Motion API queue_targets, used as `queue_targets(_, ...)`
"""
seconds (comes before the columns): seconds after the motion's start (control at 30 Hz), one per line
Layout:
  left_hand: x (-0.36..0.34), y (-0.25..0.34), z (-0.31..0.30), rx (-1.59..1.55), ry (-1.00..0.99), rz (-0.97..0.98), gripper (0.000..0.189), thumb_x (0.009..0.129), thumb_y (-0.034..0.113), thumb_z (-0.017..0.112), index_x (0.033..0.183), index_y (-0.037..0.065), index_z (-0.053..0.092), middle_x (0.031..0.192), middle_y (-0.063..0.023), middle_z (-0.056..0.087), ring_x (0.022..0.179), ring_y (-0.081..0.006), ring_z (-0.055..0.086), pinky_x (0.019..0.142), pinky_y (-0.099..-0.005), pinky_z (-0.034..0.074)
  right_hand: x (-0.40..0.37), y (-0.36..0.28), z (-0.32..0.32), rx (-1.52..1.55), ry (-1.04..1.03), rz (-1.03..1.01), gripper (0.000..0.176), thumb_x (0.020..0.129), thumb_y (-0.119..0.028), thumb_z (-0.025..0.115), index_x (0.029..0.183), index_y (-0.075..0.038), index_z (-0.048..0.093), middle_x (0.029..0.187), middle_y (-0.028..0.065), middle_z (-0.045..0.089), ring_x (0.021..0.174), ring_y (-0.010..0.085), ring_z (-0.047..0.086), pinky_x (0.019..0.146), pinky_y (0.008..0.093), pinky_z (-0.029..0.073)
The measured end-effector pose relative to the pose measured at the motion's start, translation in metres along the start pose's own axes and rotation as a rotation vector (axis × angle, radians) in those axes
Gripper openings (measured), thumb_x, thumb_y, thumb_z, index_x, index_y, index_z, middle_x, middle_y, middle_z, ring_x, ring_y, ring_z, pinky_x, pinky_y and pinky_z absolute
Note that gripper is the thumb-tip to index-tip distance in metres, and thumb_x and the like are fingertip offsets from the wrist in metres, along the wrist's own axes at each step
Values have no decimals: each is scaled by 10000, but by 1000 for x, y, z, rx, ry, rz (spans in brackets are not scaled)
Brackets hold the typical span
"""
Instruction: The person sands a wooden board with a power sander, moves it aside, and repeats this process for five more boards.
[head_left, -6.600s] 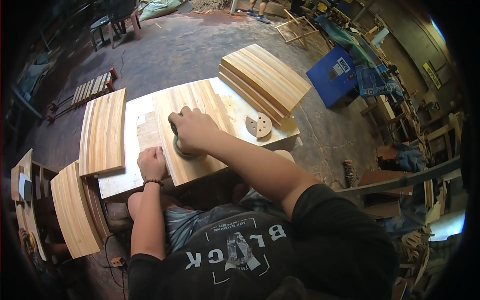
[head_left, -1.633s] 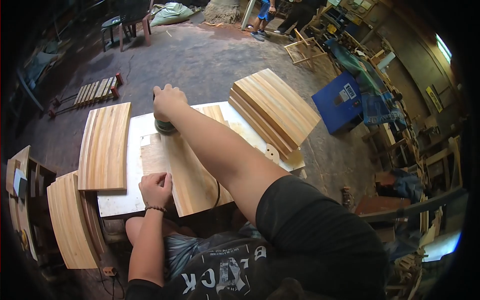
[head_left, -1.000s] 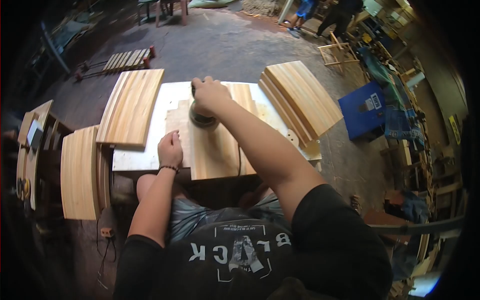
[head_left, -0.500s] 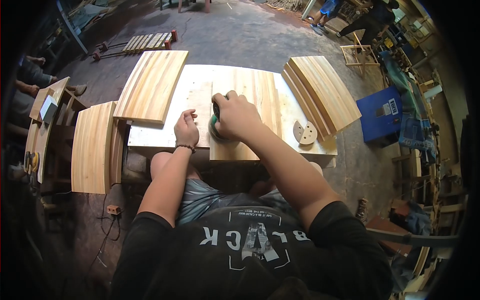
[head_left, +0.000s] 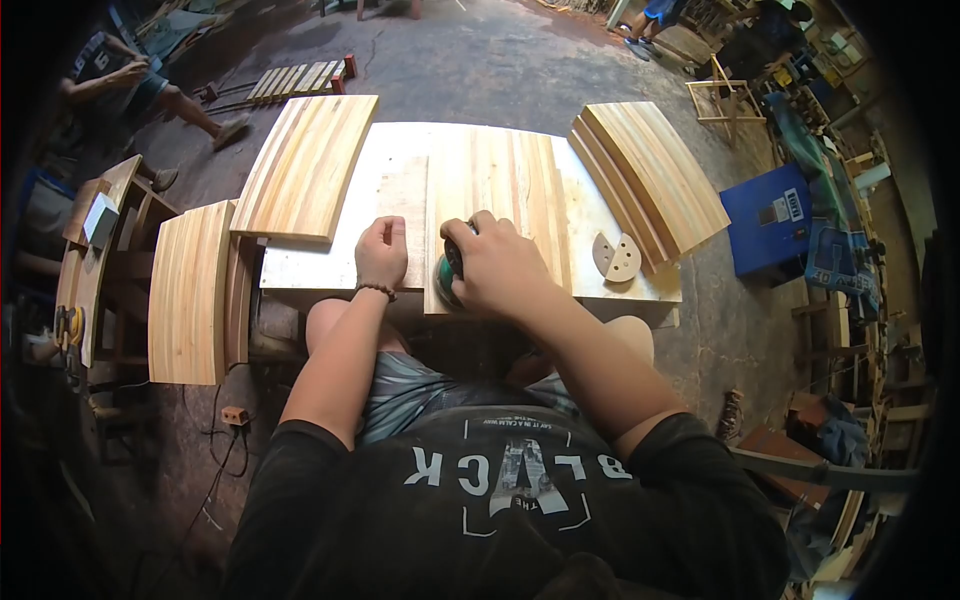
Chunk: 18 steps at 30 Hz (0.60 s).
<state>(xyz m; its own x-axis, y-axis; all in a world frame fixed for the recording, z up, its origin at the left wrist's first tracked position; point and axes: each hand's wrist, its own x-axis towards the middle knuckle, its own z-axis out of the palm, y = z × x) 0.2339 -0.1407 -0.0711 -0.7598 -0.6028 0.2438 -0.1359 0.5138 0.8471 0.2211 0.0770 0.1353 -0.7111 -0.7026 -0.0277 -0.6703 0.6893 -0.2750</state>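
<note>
My right hand (head_left: 503, 268) is wrapped over the top of a green and black palm sander (head_left: 447, 278). The sander rests at the near left edge of a striped, glued-up wooden panel (head_left: 495, 175), which lies on a white-topped table (head_left: 400, 150). To the left of the panel, my left hand (head_left: 382, 254) hovers over or rests on the table edge, fingers curled in and nothing visible in them. A beaded bracelet circles that wrist. Tan sanding discs (head_left: 624, 262) with holes lie to the right of the panel.
Stacked panels (head_left: 655, 180) stand at the table's right, with another panel (head_left: 305, 170) at its left and more (head_left: 190, 295) beside it. A blue box (head_left: 768, 225) sits on the floor at right. A person (head_left: 125, 85) is at far left, near a side bench (head_left: 100, 245).
My right hand and the sander have shifted slightly right and toward me relative to the panel. My left fingers have curled in more. A person at far left has come further into view.
</note>
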Motion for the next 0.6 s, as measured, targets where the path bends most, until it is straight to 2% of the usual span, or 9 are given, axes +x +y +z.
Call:
queue_targets(0.07,-2,7,0,-7,-17,-9,321,1045,362,738,1107,54,798,987,-153,804,919,-330,771,867,-429,610,-3,4,-2,-6,3,7,509,893,-229,771,1373,-113,647,1270,223,666,1125,418,700,917,510,634)
queue_targets(0.17,-1,7,-1,45,-73,46,320,996,379,791,1091,74,810,992,-139,809,933,-326,757,896,-454,595,-4,11,-2,-20,23,35,540,879,-234,786,1388,-119,644,1268,224,668,1129,418,699,936,509,631)
queue_targets(0.3,-2,8,-2,226,-77,203,288,985,365,801,1069,90,818,991,-122,812,940,-309,754,925,-449,583,1,25,-6,-27,36,77,555,872,-229,786,1399,-128,646,1261,222,678,1139,418,706,949,507,630)
queue_targets(0.47,-3,8,-1,267,-98,209,302,979,408,794,1055,117,826,976,-108,805,998,-319,722,981,-466,527,16,41,-7,-42,68,109,557,872,-216,780,1407,-133,647,1263,234,689,1138,431,719,958,512,631)
queue_targets(0.57,-3,10,0,268,-111,186,320,959,416,807,1048,110,833,954,-93,809,1008,-299,710,1000,-445,503,28,47,-8,-60,82,116,551,877,-209,774,1408,-132,646,1269,235,689,1145,430,719,962,511,631)
queue_targets(0.6,-3,12,-1,269,-110,192,330,957,427,808,1047,111,834,953,-92,808,1006,-299,709,999,-446,503,33,49,-9,-45,81,149,537,882,-217,748,1406,-161,650,1253,203,692,1164,414,714,991,509,611)
